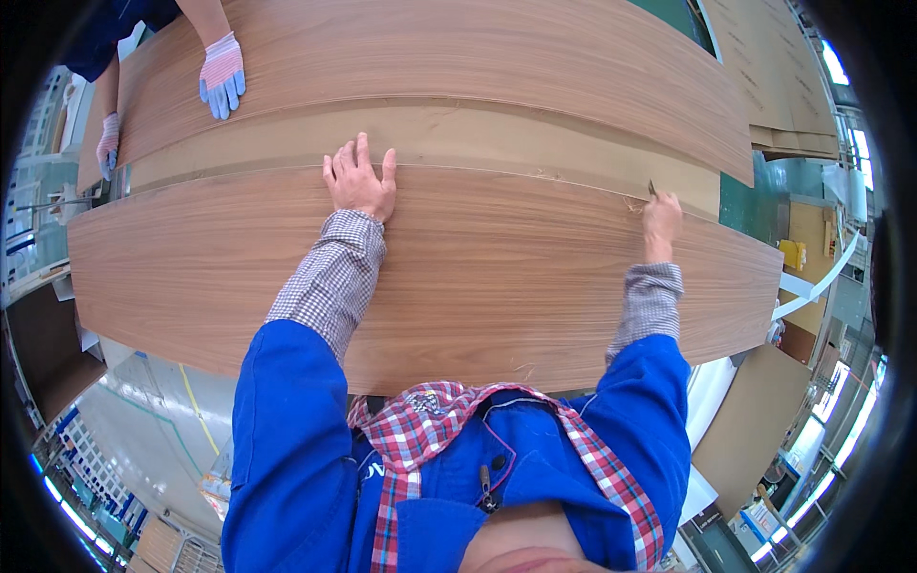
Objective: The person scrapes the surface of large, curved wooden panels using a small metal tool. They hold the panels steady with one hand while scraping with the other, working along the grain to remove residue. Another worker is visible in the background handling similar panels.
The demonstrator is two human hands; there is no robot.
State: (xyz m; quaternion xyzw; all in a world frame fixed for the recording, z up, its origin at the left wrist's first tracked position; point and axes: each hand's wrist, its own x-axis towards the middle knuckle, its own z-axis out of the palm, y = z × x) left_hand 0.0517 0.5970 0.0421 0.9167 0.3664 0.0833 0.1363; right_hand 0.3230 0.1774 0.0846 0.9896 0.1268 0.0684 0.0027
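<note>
A long wood-grain panel (501,265) lies before me. My left hand (362,183) rests near its far edge, fingers apart and empty, with the fingertips reaching over the brown strip beyond. Farther right along the same edge, my right hand (662,215) is closed around a small hand tool (652,188). Only the tool's dark tip shows above my fist, so its exact kind cannot be told. Thin curled shavings (633,205) lie just left of that fist. Between this panel and a second wood-grain panel (458,54) runs a plain brown board surface (516,140).
Across the second panel, a co-worker's gloved hand (223,75) lies on its surface; their other glove (107,147) is at its left end. Stacked brown boards (777,71) stand at upper right. A curved white strip (820,286) and a yellow object (792,254) are at right.
</note>
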